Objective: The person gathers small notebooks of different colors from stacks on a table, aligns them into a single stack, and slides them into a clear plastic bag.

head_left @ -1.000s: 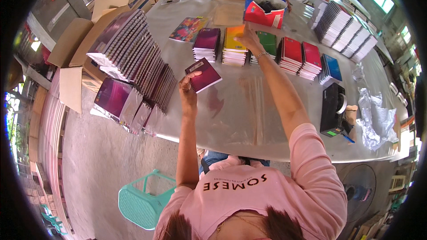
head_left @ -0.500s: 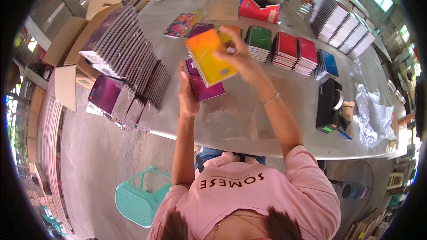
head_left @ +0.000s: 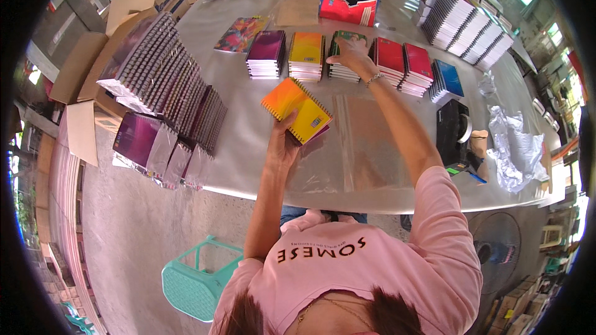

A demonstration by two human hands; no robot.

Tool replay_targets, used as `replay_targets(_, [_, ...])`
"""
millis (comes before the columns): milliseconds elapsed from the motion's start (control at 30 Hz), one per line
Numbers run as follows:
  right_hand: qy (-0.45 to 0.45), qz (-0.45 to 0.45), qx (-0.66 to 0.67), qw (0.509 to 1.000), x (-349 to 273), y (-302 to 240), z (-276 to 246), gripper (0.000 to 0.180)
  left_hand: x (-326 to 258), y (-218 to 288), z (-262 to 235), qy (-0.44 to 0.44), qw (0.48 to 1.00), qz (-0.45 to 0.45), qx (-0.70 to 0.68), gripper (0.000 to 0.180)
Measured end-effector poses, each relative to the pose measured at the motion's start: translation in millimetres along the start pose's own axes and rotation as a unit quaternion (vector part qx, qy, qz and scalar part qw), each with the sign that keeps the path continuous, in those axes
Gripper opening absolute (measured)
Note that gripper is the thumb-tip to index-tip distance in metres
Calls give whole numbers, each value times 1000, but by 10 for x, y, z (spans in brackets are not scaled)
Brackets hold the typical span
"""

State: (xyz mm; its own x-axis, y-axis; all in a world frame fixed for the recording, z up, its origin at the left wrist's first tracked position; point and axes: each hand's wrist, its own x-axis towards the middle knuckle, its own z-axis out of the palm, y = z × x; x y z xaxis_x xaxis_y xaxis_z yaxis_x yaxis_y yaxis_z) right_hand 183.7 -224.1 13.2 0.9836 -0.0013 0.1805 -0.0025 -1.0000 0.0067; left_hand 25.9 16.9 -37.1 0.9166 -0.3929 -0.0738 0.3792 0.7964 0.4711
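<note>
While the left hand (head_left: 284, 142) grips a small stack of spiral notebooks, an orange-yellow notebook (head_left: 297, 110) on top, the right hand (head_left: 351, 54) lies with fingers spread on the green pile (head_left: 345, 56) in the row of coloured piles along the far edge of the grey table (head_left: 248, 136). The held stack hovers above the table's middle, tilted, its long axis running from upper left to lower right, spiral binding along the upper right side. Collecting one notebook per colour seems under way; lifting a green one and adding it probably comes next.
</note>
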Motion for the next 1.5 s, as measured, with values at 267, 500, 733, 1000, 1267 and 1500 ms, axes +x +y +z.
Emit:
replay_targets(267, [-106, -145, -38, 983, 113, 8, -163, 33, 8, -6, 122, 45, 999, 8, 3, 43])
replay_targets(500, [116, -155, 78, 978, -247, 98, -266, 20, 8, 30, 41, 57, 998, -16, -25, 40])
replay_targets(733, [213, -125, 423, 872, -899, 164, -965, 44, 33, 70, 161, -22, 995, -93, -21, 53])
replay_targets(1000, [-42, -303, 550, 777, -1411, 173, -695, 36, -112, 70, 360, -54, 975, -157, 147, 64])
replay_targets(1267, [119, -5, 127, 985, -879, 923, -152, 44, -80, -248, 498, -16, 973, -224, 54, 39])
replay_targets(1500, [8, -115, 41, 993, -656, 1088, -14, 41, -28, -273, 370, 10, 976, -206, 69, 36])
